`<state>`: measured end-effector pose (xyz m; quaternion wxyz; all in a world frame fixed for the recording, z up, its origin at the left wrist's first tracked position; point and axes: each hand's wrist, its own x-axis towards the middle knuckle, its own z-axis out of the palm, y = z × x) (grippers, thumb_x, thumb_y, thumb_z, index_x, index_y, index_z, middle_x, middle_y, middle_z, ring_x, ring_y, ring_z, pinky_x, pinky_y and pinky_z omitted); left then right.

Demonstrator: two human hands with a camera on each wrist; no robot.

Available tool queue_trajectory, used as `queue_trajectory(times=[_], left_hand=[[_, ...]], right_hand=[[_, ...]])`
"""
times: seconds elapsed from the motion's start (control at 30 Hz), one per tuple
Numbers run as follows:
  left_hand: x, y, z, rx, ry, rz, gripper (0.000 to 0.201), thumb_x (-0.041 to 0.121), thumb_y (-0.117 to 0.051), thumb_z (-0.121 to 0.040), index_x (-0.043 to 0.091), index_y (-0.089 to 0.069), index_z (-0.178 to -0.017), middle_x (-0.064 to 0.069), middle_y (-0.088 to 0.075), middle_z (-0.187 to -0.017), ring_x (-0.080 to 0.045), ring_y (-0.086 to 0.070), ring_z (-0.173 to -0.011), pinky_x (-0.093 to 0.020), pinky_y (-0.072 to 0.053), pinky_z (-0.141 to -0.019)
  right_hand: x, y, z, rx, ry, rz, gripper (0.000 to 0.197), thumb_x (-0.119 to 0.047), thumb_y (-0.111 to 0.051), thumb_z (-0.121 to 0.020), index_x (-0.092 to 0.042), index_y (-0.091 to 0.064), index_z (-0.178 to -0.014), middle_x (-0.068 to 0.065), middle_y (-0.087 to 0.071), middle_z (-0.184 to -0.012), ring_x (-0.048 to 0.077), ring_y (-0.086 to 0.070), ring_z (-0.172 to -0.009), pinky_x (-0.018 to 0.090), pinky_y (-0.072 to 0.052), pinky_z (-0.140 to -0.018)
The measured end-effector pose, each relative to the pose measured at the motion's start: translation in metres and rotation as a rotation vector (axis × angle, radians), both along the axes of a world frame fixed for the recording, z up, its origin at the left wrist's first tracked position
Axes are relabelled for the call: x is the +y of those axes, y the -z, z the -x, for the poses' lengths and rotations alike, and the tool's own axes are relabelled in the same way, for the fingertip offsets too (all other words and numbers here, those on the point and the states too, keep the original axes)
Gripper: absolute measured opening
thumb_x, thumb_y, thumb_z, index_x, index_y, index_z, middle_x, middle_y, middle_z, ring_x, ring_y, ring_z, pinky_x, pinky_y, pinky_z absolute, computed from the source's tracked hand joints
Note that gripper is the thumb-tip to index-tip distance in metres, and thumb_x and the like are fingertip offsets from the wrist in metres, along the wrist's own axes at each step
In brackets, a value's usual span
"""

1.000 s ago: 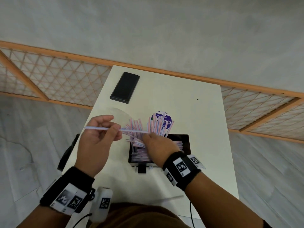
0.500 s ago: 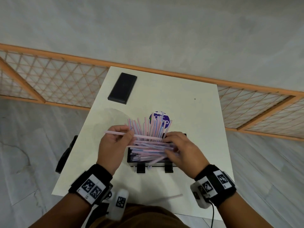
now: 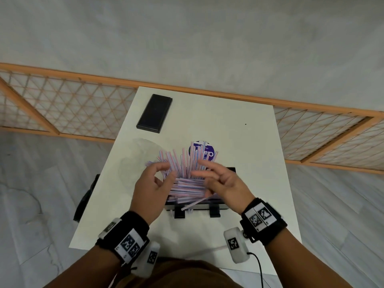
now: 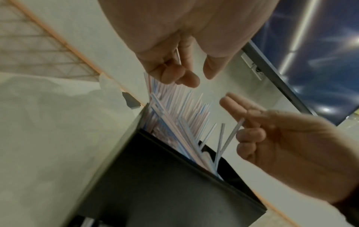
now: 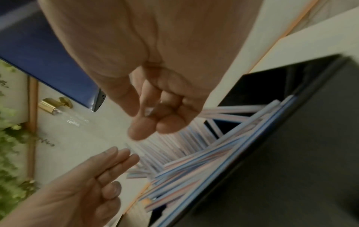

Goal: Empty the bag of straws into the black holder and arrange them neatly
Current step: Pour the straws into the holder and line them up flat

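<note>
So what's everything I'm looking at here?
Table: one, white, centre.
Holder: one, black, near middle of table.
Straws: many, striped pink and blue on white, piled and fanned in the holder.
Loose straw: one, pale, near table edge.
Bag: one, clear with purple label, behind the holder.
Flat box: one, black, far left corner of table.
Lattice screen: orange-framed, behind the table.
Left hand: over the holder's left side.
Right hand: over its right side.
Wristbands: two, black, with markers.

Both hands, left (image 3: pixel 152 188) and right (image 3: pixel 223 181), hover loosely curled.
</note>
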<state>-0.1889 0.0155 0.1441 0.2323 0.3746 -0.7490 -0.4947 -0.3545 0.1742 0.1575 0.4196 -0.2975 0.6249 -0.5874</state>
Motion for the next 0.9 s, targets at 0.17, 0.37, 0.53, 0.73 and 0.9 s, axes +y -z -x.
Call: queue_trajectory(times=[0.17, 0.37, 0.53, 0.73, 0.9], left_hand=[[-0.002, 0.004, -0.019, -0.05, 0.125, 0.218, 0.037, 0.052, -0.069, -0.089, 0.035, -0.06, -0.121, 0.02, -0.055, -0.121, -0.006, -0.057, -0.103, -0.024, -0.047, -0.082], [0.024, 0.029, -0.03, -0.336, 0.501, 0.571, 0.098, 0.084, -0.06, -0.076, 0.041, -0.027, -0.157, 0.001, -0.02, -0.165, -0.022, -0.018, -0.152, -0.045, -0.025, -0.121], [0.044, 0.055, -0.01, -0.311, 0.607, 0.874, 0.086, 0.074, -0.049, -0.093, 0.028, -0.025, -0.161, -0.017, -0.021, -0.167, -0.036, -0.021, -0.154, -0.063, -0.025, -0.119], [0.031, 0.067, 0.016, -0.177, 0.576, 1.075, 0.066, 0.06, -0.059, -0.096, 0.025, -0.048, -0.151, -0.017, -0.041, -0.159, -0.036, -0.041, -0.146, -0.067, -0.031, -0.113], [0.012, 0.067, 0.02, -0.199, 0.515, 1.086, 0.036, 0.044, -0.048, -0.104, 0.026, -0.069, -0.126, -0.007, -0.062, -0.137, -0.03, -0.058, -0.129, -0.072, -0.017, -0.117]], right_hand=[[-0.012, -0.01, 0.009, 0.398, 0.047, -0.049, 0.036, 0.005, -0.05, -0.098, -0.018, -0.071, -0.117, -0.006, -0.076, -0.109, 0.006, -0.068, -0.078, 0.031, -0.058, -0.077], [0.004, 0.001, 0.041, 1.013, -0.237, -0.737, 0.036, -0.006, -0.051, -0.086, -0.02, -0.06, -0.118, 0.004, -0.057, -0.117, 0.027, -0.059, -0.107, 0.038, -0.051, -0.089], [-0.004, 0.04, 0.023, 1.128, -0.461, -0.828, 0.047, -0.022, -0.057, -0.091, -0.02, -0.047, -0.137, 0.007, -0.051, -0.127, 0.031, -0.05, -0.119, 0.044, -0.051, -0.095], [-0.02, 0.057, 0.003, 1.391, -0.532, -0.787, 0.057, -0.035, -0.045, -0.1, -0.016, -0.033, -0.152, 0.011, -0.056, -0.129, 0.034, -0.055, -0.115, 0.049, -0.044, -0.096], [-0.023, 0.051, 0.004, 1.324, -0.486, -0.751, 0.048, -0.046, -0.038, -0.101, -0.021, -0.047, -0.141, 0.009, -0.062, -0.126, 0.031, -0.06, -0.111, 0.045, -0.038, -0.095]])
